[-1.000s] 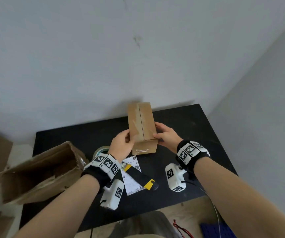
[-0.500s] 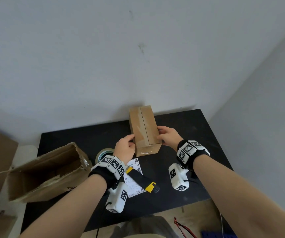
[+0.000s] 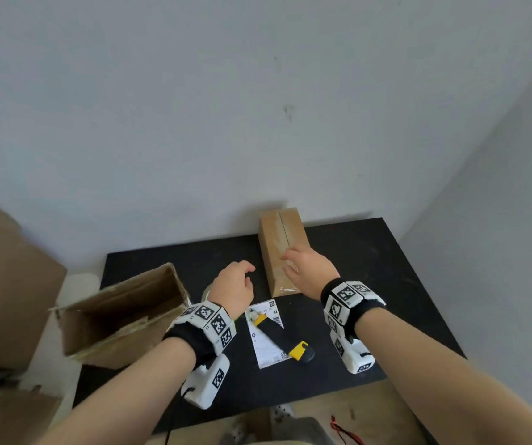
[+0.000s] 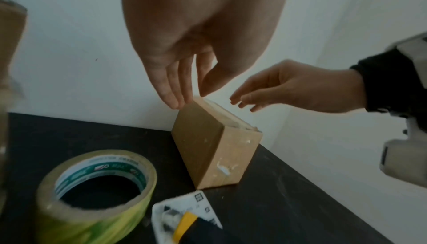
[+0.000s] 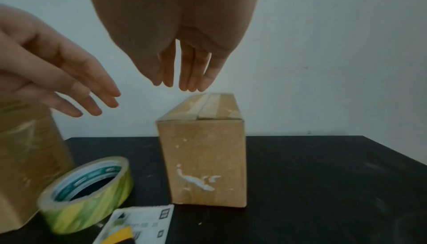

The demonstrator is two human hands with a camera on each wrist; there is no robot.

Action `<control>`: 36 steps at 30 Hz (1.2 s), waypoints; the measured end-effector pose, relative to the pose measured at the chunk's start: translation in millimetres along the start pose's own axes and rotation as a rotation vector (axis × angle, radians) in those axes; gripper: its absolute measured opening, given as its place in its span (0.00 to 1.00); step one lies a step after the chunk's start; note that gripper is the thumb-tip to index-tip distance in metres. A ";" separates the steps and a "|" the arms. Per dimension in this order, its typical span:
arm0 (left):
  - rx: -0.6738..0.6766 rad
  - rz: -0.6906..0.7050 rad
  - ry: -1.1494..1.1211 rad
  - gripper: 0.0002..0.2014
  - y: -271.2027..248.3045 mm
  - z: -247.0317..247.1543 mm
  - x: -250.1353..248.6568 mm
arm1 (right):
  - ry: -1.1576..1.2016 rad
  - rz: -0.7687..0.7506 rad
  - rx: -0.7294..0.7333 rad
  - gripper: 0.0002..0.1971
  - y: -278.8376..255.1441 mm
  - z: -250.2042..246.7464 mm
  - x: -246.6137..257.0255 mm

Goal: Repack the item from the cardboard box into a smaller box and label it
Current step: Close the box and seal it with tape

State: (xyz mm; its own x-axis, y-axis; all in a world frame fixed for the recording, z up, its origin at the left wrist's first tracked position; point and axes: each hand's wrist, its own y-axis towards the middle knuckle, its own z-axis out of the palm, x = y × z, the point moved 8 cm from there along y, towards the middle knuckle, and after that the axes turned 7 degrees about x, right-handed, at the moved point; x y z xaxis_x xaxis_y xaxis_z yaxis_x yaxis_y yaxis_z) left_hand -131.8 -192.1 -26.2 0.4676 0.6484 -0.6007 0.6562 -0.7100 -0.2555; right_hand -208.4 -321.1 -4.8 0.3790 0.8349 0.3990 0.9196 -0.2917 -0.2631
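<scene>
The small brown cardboard box (image 3: 282, 248) stands on the black table (image 3: 370, 268) against the wall, its top flaps closed along a middle seam. My right hand (image 3: 287, 261) hovers just above its near end with fingers (image 5: 184, 81) straight and apart from the box top (image 5: 208, 105). My left hand (image 3: 245, 274) hangs to the left of the box, fingers (image 4: 175, 94) relaxed and holding nothing. A white shipping label (image 3: 266, 335) lies flat in front of the box. The large open cardboard box (image 3: 123, 313) lies on its side at the table's left.
A black and yellow utility knife (image 3: 285, 340) lies across the label. A tape roll (image 5: 90, 193) sits left of the small box, mostly hidden under my left hand in the head view. More cardboard (image 3: 8, 277) stands off the table's left.
Both hands gripped the small box's sides earlier and have let go. The left hand has drawn back to the left, and the right hand has lifted over the box top.
</scene>
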 end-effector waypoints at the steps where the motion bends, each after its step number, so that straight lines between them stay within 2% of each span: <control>1: 0.016 -0.006 0.032 0.16 -4.7 3.6 4.7 | -0.020 -0.027 0.001 0.15 -1.1 5.2 8.2; 8: 0.139 -0.073 0.230 0.17 -34.9 34.8 49.5 | -0.062 -0.117 0.078 0.16 -4.7 63.0 39.9; 14: 0.199 -0.119 0.227 0.26 -47.0 56.7 83.0 | -0.020 -0.049 0.198 0.15 1.8 120.3 29.4; 18: 0.196 -0.085 0.416 0.32 -35.5 65.4 89.6 | -0.002 -0.015 0.234 0.15 6.0 144.8 24.6; 20: 0.209 -0.082 0.505 0.31 -27.2 69.2 92.1 | 0.029 -0.005 0.257 0.16 8.3 152.7 24.1; 23: 0.217 -0.062 0.542 0.22 -16.3 70.8 93.0 | 0.095 0.013 0.264 0.17 11.6 156.6 22.8; 26: 0.222 -0.024 0.479 0.15 -14.2 70.5 90.9 | 0.178 0.058 0.224 0.16 13.1 151.4 17.8; 28: 0.164 -0.020 0.339 0.13 -17.2 66.2 88.9 | 0.226 0.079 0.191 0.15 12.4 145.4 15.4; 31: 0.097 -0.042 0.090 0.11 -27.9 55.4 79.4 | 0.315 0.098 0.131 0.15 8.8 133.6 14.8; 36: 0.087 -0.122 -0.091 0.10 -43.7 47.1 68.5 | 0.489 0.173 -0.014 0.11 -1.2 109.6 18.0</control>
State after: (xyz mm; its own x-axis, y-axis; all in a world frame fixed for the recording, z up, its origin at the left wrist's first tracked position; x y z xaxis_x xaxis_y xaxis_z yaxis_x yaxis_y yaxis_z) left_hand -156.4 -129.5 -91.8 0.3292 0.7064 -0.6266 0.6493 -0.6511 -0.3929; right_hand -214.0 -254.6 -93.6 0.5263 0.4595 0.7154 0.8394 -0.4147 -0.3512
